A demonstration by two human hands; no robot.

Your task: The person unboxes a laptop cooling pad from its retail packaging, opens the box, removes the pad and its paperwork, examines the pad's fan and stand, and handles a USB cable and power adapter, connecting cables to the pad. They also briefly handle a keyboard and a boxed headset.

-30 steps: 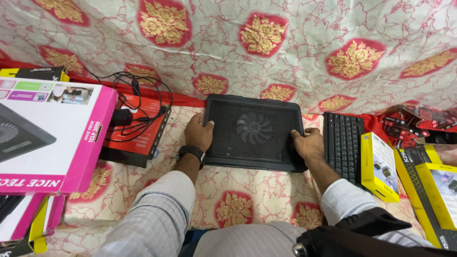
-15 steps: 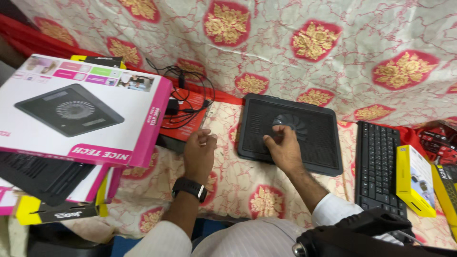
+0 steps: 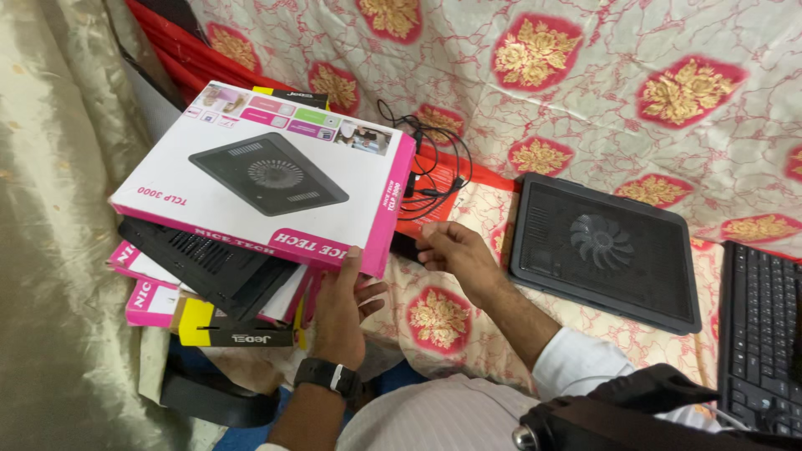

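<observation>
A pink and white box picturing a cooling pad lies on top of a stack at the left. My left hand, with a black watch on the wrist, grips the box's near edge, thumb on top and fingers under it. My right hand reaches across to the box's near right corner with its fingers curled; whether it grips anything is unclear. A black cooling pad with a fan lies flat on the floral cloth to the right of both hands, untouched.
Under the box sit another black cooling pad, pink boxes and a yellow and black box. A red box with tangled black cables lies behind my right hand. A black keyboard is at the far right, a beige curtain at the left.
Both hands left the black cooling pad and moved left. My left hand took the pink and white box's edge, my right hand came to its corner, and my view swung left.
</observation>
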